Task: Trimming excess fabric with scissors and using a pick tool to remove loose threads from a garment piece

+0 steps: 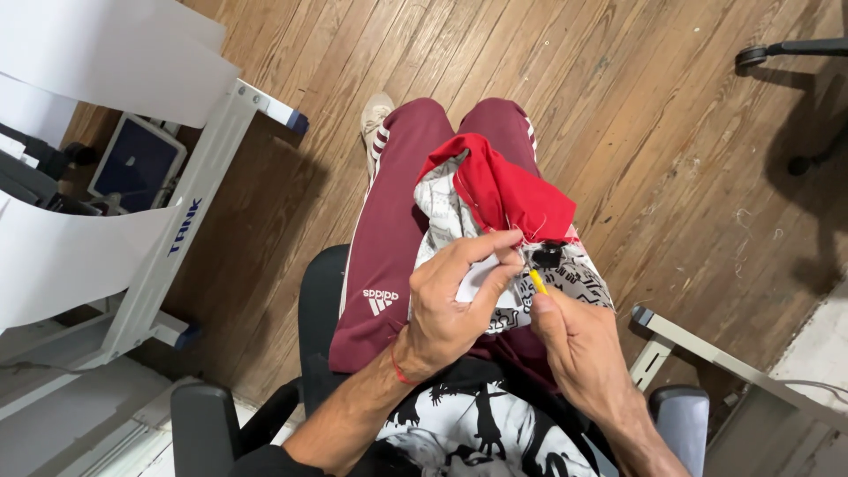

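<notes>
Head view, looking down onto a lap. Red cloth (503, 190) with a black-and-white printed lining (579, 278) lies bunched over the thighs, at centre frame, just right of the middle. A small black button-like piece (548, 254) sits at the cloth's lower edge; loose threads trail near it.

Left hand (450, 300): thumb and forefinger pinched together on the cloth edge just left of the black piece, grip clamped on the fabric. Red band on that wrist.

Right hand (579, 340): fingers closed around a slim yellow tool (537, 281), its tip pointing up toward the black piece and touching or nearly touching the cloth; which one, cannot tell.

Below the cloth: maroon track trousers (389, 221) with white stripes, one pale shoe (375, 119) on the wooden floor (645, 132). Person sits in a black chair (318, 300) with grey armrests at lower left and lower right.

Upper left of frame: a white machine frame (172, 247) with white sheets draped over it and a dark blue panel behind. Upper right: a chair base with castors (751, 56). Lower right: a white frame leg (658, 340).
</notes>
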